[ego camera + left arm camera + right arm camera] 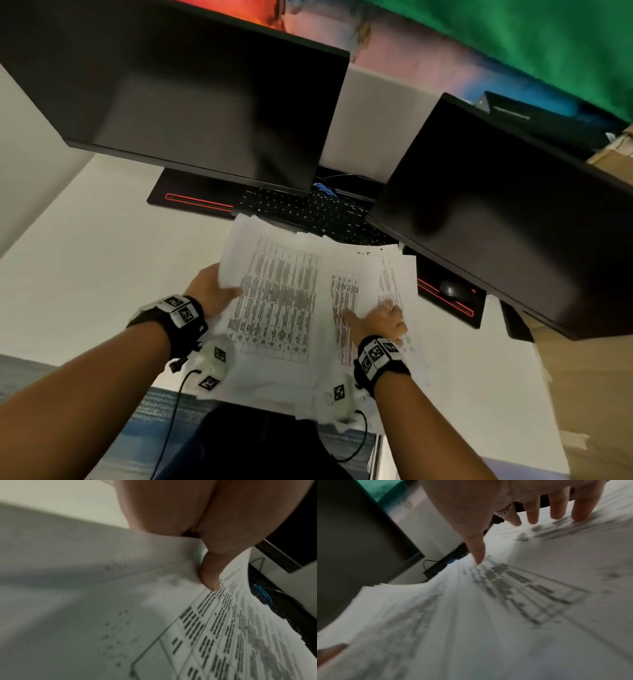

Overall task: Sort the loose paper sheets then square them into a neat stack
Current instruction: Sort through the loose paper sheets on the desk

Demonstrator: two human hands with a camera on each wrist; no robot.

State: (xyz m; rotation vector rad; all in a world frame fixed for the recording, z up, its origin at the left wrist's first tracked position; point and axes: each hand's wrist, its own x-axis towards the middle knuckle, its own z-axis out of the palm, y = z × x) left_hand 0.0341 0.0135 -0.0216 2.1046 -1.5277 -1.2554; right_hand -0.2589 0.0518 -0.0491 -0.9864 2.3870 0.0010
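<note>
A loose pile of white printed sheets [284, 308] with tables of black text lies fanned out on the white desk, in front of the keyboard. My left hand [214, 294] grips the left edge of the top sheets, thumb [211, 573] on top and fingers underneath, lifting that edge. My right hand [376, 322] lies flat on the right part of the pile, fingers [532, 516] spread and straight, thumb [477, 553] pressing on a printed table [522, 588].
Two dark monitors [191, 92] [507, 212] hang over the desk behind the pile. A black keyboard [308, 212] and a red-lit mat [198, 202] lie under them. A mouse [448, 291] sits at the right. Cardboard [589, 394] stands at the far right.
</note>
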